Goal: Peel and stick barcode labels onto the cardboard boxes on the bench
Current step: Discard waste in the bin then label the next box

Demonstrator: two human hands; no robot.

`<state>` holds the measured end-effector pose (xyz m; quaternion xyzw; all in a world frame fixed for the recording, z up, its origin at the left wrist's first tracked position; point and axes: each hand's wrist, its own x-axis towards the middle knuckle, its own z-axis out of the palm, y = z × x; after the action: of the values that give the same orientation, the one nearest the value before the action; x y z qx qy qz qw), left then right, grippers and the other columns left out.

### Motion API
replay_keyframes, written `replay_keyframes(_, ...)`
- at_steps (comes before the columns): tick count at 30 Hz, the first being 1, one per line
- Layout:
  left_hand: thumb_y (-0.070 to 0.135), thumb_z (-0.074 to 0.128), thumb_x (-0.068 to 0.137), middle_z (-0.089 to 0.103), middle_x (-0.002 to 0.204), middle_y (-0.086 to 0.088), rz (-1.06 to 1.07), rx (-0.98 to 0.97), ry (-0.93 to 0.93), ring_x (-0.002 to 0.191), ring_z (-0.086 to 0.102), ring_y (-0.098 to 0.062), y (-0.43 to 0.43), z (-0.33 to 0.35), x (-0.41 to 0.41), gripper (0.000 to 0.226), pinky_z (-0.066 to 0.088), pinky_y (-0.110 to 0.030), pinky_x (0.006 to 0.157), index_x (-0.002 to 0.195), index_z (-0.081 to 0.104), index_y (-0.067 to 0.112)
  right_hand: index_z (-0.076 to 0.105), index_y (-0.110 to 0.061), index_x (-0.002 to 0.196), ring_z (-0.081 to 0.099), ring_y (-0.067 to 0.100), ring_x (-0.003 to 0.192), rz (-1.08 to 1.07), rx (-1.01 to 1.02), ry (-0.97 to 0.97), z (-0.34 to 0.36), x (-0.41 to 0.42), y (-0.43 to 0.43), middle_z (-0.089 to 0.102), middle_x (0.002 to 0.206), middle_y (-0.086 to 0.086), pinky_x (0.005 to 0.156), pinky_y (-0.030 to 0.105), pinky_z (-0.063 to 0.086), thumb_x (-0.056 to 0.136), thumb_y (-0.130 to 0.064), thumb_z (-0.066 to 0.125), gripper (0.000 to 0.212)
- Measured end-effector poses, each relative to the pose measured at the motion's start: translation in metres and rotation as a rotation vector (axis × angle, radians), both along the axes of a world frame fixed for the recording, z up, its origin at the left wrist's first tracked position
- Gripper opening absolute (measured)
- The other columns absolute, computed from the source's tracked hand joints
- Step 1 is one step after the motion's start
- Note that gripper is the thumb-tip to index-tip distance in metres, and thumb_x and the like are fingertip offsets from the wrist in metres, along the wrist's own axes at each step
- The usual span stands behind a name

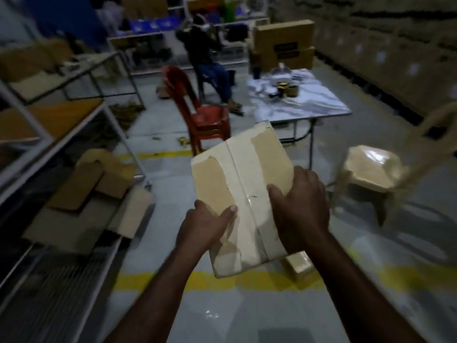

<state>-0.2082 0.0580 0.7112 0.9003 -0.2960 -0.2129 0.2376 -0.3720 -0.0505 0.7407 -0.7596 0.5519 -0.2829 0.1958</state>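
I hold a flat cardboard box point(243, 174) in the air in front of me, above the floor. Clear tape runs along its middle seam, and pale patches cover part of its top. My left hand point(206, 225) grips its near left edge, thumb on top. My right hand point(300, 206) grips its right edge, fingers curled over the top face. No barcode label shows on the face turned to me. A second small cardboard box point(300, 267) lies on the floor just below the held one.
A metal rack point(61, 134) with flattened cardboard point(81, 194) runs along the left. Ahead stand a red plastic chair point(200, 115), a white folding table point(296, 100) with tape rolls, and a beige plastic chair point(371, 174) at right. A person sits at the back. Yellow floor lines cross below.
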Motion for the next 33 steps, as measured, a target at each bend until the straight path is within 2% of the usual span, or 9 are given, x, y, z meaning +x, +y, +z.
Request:
replay_keyframes(2, 0.088, 0.048, 0.067, 0.058, 0.126, -0.012, 0.104, -0.039, -0.005, 0.109, 0.059, -0.033, 0.041, 0.009, 0.042, 0.099, 0.054, -0.041, 0.086, 0.13, 0.046, 0.012, 0.051, -0.011, 0.126, 0.049, 0.037, 0.116, 0.082, 0.017, -0.012, 0.004, 0.047, 0.024, 0.053, 0.123, 0.013, 0.093, 0.047, 0.043, 0.083, -0.049, 0.062, 0.058)
replay_keyframes(7, 0.106, 0.037, 0.038, 0.062, 0.134, -0.001, 0.356, -0.256, 0.061, 0.114, 0.062, -0.028, 0.144, 0.019, 0.131, 0.129, 0.054, -0.047, 0.093, 0.136, 0.054, 0.024, 0.054, -0.013, 0.125, 0.052, 0.037, 0.114, 0.278, 0.048, -0.036, 0.007, 0.151, 0.087, 0.055, 0.122, 0.013, 0.091, 0.047, 0.048, 0.083, -0.053, 0.059, 0.059)
replay_keyframes(8, 0.104, 0.041, 0.042, 0.065, 0.128, 0.0, 0.396, -0.276, 0.067, 0.109, 0.064, -0.026, 0.163, 0.023, 0.144, 0.121, 0.055, -0.046, 0.091, 0.132, 0.059, 0.026, 0.055, -0.013, 0.124, 0.054, 0.037, 0.112, 0.314, 0.045, -0.051, 0.007, 0.169, 0.1, 0.056, 0.122, 0.013, 0.09, 0.047, 0.05, 0.081, -0.055, 0.058, 0.06)
replay_keyframes(11, 0.077, 0.058, 0.071, 0.073, 0.112, 0.002, 0.49, -0.322, 0.052, 0.094, 0.068, -0.021, 0.22, 0.035, 0.177, 0.072, 0.056, -0.033, 0.081, 0.117, 0.07, 0.023, 0.059, -0.018, 0.121, 0.061, 0.035, 0.104, 0.413, 0.033, -0.095, 0.007, 0.219, 0.139, 0.063, 0.116, 0.01, 0.083, 0.047, 0.055, 0.071, -0.067, 0.046, 0.073)
replay_keyframes(13, 0.07, 0.06, 0.076, 0.074, 0.107, 0.003, 0.542, -0.325, 0.033, 0.09, 0.069, -0.019, 0.258, 0.039, 0.197, 0.06, 0.057, -0.034, 0.079, 0.112, 0.071, 0.023, 0.061, -0.016, 0.117, 0.064, 0.034, 0.1, 0.486, 0.042, -0.095, 0.007, 0.251, 0.164, 0.067, 0.111, 0.01, 0.08, 0.047, 0.056, 0.068, -0.072, 0.042, 0.077)
replay_keyframes(17, 0.065, 0.062, 0.08, 0.074, 0.103, -0.002, 0.683, -0.314, -0.024, 0.088, 0.07, -0.024, 0.334, 0.05, 0.229, 0.055, 0.059, -0.037, 0.079, 0.108, 0.071, 0.019, 0.061, -0.016, 0.116, 0.064, 0.032, 0.099, 0.657, 0.014, -0.09, 0.018, 0.316, 0.218, 0.067, 0.108, 0.007, 0.078, 0.045, 0.056, 0.069, -0.07, 0.043, 0.074)
replay_keyframes(26, 0.057, 0.063, 0.086, 0.072, 0.092, 0.0, 1.001, -0.416, -0.058, 0.08, 0.067, -0.019, 0.457, 0.056, 0.276, 0.044, 0.053, -0.028, 0.066, 0.103, 0.069, 0.017, 0.059, -0.022, 0.124, 0.06, 0.03, 0.104, 0.998, -0.151, -0.196, 0.057, 0.445, 0.333, 0.062, 0.116, 0.005, 0.08, 0.045, 0.054, 0.076, -0.059, 0.053, 0.061)
replay_keyframes(30, 0.063, 0.063, 0.081, 0.072, 0.086, 0.003, 1.098, -0.435, -0.069, 0.08, 0.068, -0.021, 0.492, 0.05, 0.308, 0.043, 0.061, -0.041, 0.077, 0.09, 0.067, 0.021, 0.062, -0.02, 0.122, 0.061, 0.029, 0.102, 1.093, -0.191, -0.19, 0.064, 0.504, 0.374, 0.063, 0.113, 0.006, 0.079, 0.044, 0.055, 0.081, -0.055, 0.058, 0.054)
replay_keyframes(33, 0.07, 0.062, 0.074, 0.073, 0.087, 0.002, 1.148, -0.422, -0.055, 0.08, 0.07, -0.024, 0.511, 0.047, 0.341, 0.051, 0.061, -0.044, 0.077, 0.087, 0.066, 0.021, 0.061, -0.018, 0.126, 0.061, 0.026, 0.102, 1.175, -0.229, -0.204, 0.065, 0.552, 0.396, 0.064, 0.115, 0.005, 0.078, 0.039, 0.054, 0.084, -0.05, 0.061, 0.052)
